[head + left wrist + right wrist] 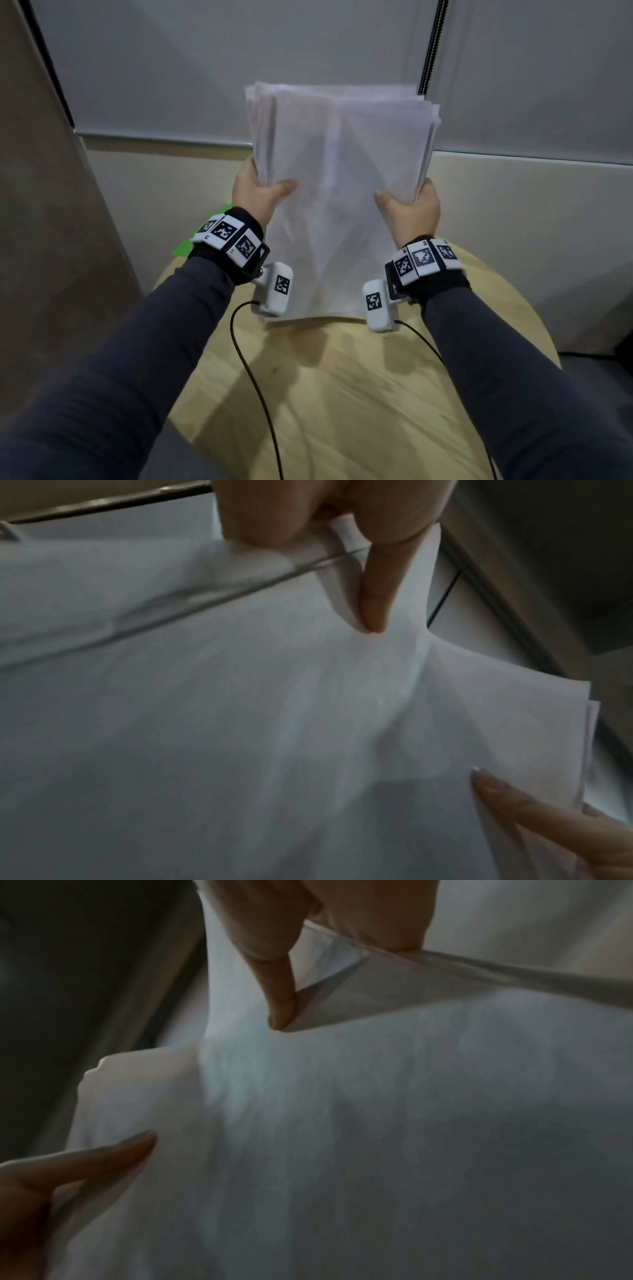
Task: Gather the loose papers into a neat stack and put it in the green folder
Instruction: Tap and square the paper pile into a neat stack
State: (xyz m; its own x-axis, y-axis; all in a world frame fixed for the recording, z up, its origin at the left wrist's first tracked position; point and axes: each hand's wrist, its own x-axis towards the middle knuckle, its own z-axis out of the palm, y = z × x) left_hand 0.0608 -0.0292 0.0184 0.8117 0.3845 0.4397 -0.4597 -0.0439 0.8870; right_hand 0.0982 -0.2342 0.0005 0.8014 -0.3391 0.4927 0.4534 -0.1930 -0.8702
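head view: both hands hold a stack of white papers (pixel 339 192) upright above a round light-wood table (pixel 342 394). the left hand (pixel 255 192) grips the stack's left edge, thumb across the front sheet, fingers hidden behind. the right hand (pixel 412 209) grips the right edge the same way, thumb on the front. the sheets are not squared: top edges step and fan at both upper corners. the bottom edge sits low, near the tabletop; contact cannot be told. a bit of the green folder (pixel 186 245) shows on the table behind the left wrist, mostly hidden. both wrists wear black bands with black-and-white marker tags, a white camera block under each, and black cables (pixel 253 387) trail over the table. dark grey sleeves (pixel 137 359) cover both arms. grey wall panels stand behind.

left wrist view: blurry. the papers (pixel 240 723) fill the frame. the left hand (pixel 329 509) pinches the edge at the top, one finger (pixel 373 599) lying down the sheet face. another fingertip presses the paper at lower right; layered sheet edges show there.

right wrist view: blurry, dim. the papers (pixel 377 1137) fill the frame. the right hand (pixel 308 915) clamps the edge at the top, a finger (pixel 281 1004) pressed on the sheets, one sheet corner folded next to it. a second finger touches the paper at lower left.
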